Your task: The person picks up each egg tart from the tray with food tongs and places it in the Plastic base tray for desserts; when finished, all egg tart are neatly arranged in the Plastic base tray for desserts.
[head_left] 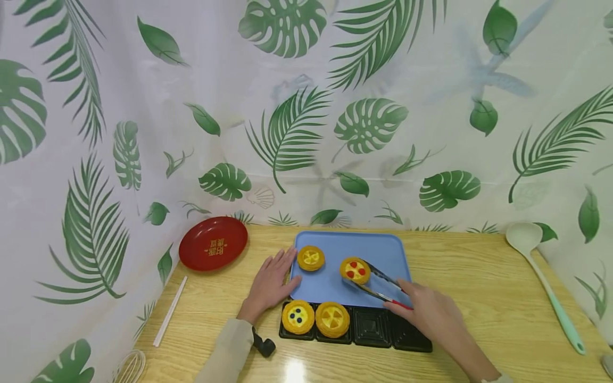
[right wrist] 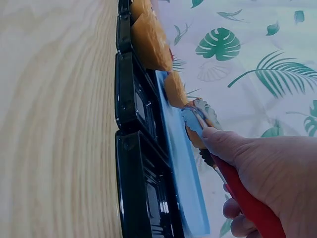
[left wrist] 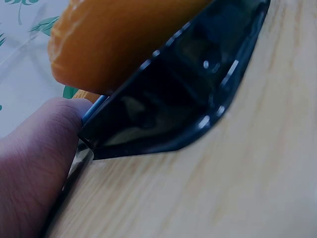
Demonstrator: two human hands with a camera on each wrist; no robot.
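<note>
My right hand [head_left: 433, 314] grips red-handled tongs [right wrist: 237, 188]; their tips lie on either side of an egg tart with red toppings [head_left: 355, 271] on the blue tray [head_left: 383, 250]. My left hand [head_left: 273, 282] rests at the tray's left edge, fingers straight. Another tart with pale yellow pieces [head_left: 311, 258] sits at the tray's left. In front stands a black compartment tray [head_left: 371, 325]. Its two left compartments hold a tart with dark blue dots [head_left: 298, 317] and a tart with yellow wedges [head_left: 332, 319]; its two right compartments are bare, the last partly behind my right hand.
A red oval plate [head_left: 213, 243] lies at the back left, with white chopsticks [head_left: 170, 311] before it. A whisk [head_left: 131, 367] shows at the front left edge. On the right lies a ladle with a green handle [head_left: 546, 282]. A leaf-patterned curtain [head_left: 306, 133] hangs behind the table.
</note>
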